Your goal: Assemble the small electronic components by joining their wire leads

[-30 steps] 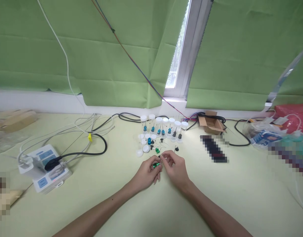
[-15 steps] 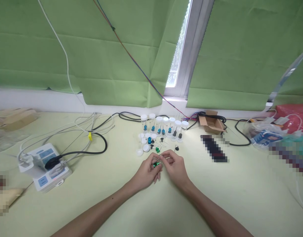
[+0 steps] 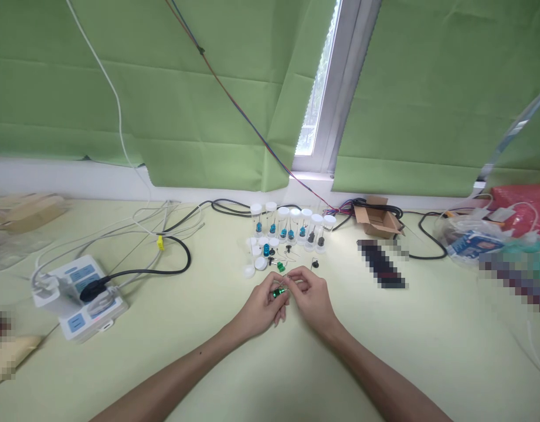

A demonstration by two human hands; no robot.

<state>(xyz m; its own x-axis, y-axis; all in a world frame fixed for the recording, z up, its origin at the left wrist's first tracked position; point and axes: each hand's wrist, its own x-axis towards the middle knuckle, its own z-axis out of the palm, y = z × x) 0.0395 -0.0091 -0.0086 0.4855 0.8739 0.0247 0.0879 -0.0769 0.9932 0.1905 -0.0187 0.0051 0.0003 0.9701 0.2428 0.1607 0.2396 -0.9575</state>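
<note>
One green part (image 3: 278, 292) is gripped by the left hand (image 3: 261, 306), presumably for steadiness, as the right hand (image 3: 314, 298) pinches an unidentifiable tiny piece (image 3: 284, 277).

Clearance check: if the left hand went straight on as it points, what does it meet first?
Probably the right hand, close ahead on that line, beside the small green part in the left hand. Depth is unclear in this single view; the hands may be touching.
</note>
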